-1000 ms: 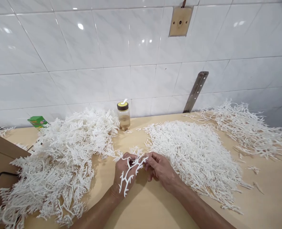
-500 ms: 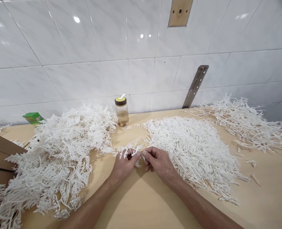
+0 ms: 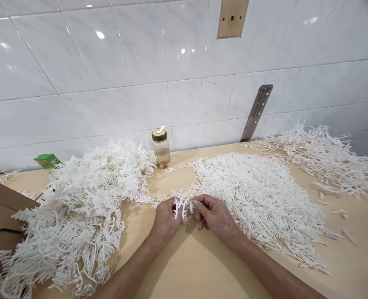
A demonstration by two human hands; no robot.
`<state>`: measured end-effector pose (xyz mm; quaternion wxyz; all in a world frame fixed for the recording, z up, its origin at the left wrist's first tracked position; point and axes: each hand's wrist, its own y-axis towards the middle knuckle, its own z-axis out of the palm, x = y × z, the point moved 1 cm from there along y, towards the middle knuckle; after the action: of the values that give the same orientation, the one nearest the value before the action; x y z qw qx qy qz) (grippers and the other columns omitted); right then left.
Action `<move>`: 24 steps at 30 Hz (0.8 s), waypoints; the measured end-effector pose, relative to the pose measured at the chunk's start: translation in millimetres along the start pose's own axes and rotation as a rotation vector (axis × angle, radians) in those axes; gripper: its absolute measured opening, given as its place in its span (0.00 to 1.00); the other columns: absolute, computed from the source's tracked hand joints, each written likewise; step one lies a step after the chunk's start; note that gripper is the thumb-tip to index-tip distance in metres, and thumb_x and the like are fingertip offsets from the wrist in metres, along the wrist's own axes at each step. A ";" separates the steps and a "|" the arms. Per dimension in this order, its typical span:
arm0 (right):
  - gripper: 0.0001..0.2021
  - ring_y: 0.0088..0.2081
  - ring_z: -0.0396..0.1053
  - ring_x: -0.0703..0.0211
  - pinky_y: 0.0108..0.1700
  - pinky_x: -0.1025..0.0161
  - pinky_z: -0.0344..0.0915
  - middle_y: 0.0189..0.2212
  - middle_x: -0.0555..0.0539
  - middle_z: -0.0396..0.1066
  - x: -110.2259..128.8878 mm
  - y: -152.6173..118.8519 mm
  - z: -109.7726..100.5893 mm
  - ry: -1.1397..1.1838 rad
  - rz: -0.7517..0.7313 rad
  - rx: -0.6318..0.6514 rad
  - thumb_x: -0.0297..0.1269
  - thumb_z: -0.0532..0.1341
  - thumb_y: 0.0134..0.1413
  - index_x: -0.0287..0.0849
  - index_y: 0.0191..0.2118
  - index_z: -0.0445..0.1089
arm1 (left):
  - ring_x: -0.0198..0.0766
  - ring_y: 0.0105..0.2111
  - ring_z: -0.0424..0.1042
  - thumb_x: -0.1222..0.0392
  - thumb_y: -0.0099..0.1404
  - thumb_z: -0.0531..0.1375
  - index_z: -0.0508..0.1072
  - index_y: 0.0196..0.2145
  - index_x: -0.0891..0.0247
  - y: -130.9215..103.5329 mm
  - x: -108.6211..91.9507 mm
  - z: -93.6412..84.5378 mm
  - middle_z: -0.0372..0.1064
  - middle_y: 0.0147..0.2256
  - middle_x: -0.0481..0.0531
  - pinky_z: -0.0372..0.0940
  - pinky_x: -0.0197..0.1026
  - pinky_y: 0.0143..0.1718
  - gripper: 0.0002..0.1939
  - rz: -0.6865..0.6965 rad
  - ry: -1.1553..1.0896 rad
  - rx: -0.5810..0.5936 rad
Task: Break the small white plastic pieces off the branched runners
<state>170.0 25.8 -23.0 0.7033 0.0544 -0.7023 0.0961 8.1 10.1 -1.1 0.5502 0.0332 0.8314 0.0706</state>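
At the middle of the table, my left hand (image 3: 168,216) is closed around a white branched plastic piece (image 3: 180,206), whose forked tips stick up over the fingers. Close beside it, my right hand (image 3: 213,214) pinches thumb and forefinger at a tip of white strands by the same piece; exactly what lies between those fingertips is too small to make out. To the left spreads a tall, loose heap of white branched pieces (image 3: 87,211). A flatter pile of short white pieces (image 3: 252,191) lies just right of my right hand.
A jar (image 3: 161,151) with a dark-rimmed yellow lid stands near the tiled wall. Longer white strands (image 3: 327,160) lie at the back right. At left are a green box (image 3: 47,161) and a brown carton (image 3: 3,216). A metal bracket (image 3: 256,114) leans on the wall.
The branched piece has turned in my left hand, its forks now upright between both hands. My right hand has shifted slightly right. The camera view has tilted a little.
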 end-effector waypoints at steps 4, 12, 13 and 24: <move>0.19 0.14 0.66 0.66 0.16 0.70 0.60 0.17 0.56 0.67 -4.4 0.6 0.0 -0.023 0.012 -0.025 0.54 0.63 0.55 0.40 0.37 0.70 | 0.33 0.23 0.58 0.52 0.60 0.58 0.64 0.21 0.63 2.1 -3.7 0.1 0.59 0.20 0.45 0.53 0.36 0.26 0.16 -0.015 0.042 0.002; 0.13 0.13 0.67 0.66 0.17 0.70 0.63 0.18 0.55 0.68 -3.1 0.0 -7.9 -0.270 0.018 -0.099 0.47 0.59 0.59 0.42 0.36 0.71 | 0.31 0.20 0.51 0.49 0.58 0.59 0.58 0.18 0.61 8.6 4.3 4.1 0.50 0.17 0.43 0.47 0.36 0.22 0.20 -0.137 0.011 0.055; 0.13 0.13 0.67 0.67 0.17 0.71 0.63 0.18 0.55 0.68 -2.1 -0.3 -8.4 -0.302 0.010 -0.096 0.47 0.59 0.59 0.42 0.35 0.71 | 0.31 0.20 0.51 0.49 0.58 0.59 0.58 0.18 0.61 8.7 4.9 3.9 0.50 0.18 0.43 0.47 0.35 0.22 0.19 -0.133 -0.003 0.060; 0.16 0.15 0.67 0.67 0.20 0.69 0.65 0.20 0.55 0.68 6.8 -5.1 -11.1 -0.192 -0.022 -0.055 0.51 0.57 0.62 0.41 0.38 0.69 | 0.30 0.20 0.50 0.50 0.59 0.60 0.59 0.18 0.61 6.7 -2.5 -0.5 0.50 0.17 0.42 0.48 0.35 0.22 0.19 -0.129 -0.025 0.047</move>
<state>181.9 23.5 -16.0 0.6352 0.0518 -0.7680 0.0634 8.5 16.3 2.4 0.5629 -0.0066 0.8264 0.0149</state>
